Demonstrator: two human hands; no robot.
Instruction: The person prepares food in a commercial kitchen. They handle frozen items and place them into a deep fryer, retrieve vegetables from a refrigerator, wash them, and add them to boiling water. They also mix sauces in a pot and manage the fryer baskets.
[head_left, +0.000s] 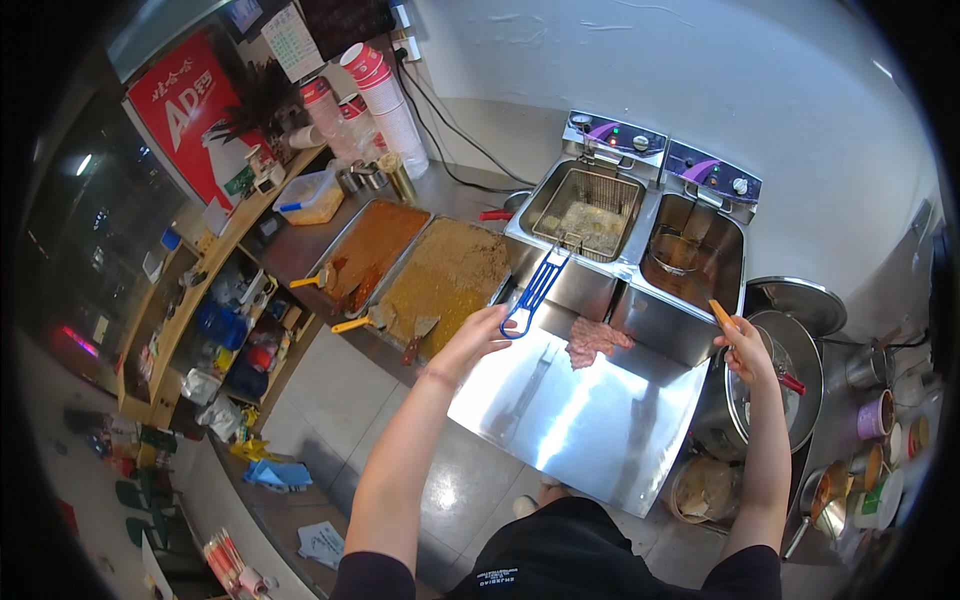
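My left hand (478, 339) is at the end of the blue handle (536, 292) of a wire fryer basket (592, 191); whether its fingers are closed on it I cannot tell. The basket sits in the left well of a steel double fryer, among bubbling oil. My right hand (745, 349) grips the yellow handle (721, 312) of a round mesh skimmer (673, 253), whose head rests in the right well's dark oil. A crumpled reddish cloth (594, 343) lies on the steel sheet before the fryer.
Trays of red sauce (375, 244) and yellow-brown sauce (450, 270), with yellow-handled scrapers, stand left of the fryer. Behind them are stacked paper cups (390, 112) and a plastic box (311, 199). At right are a large steel pot (806, 382), a lid (802, 300) and several containers.
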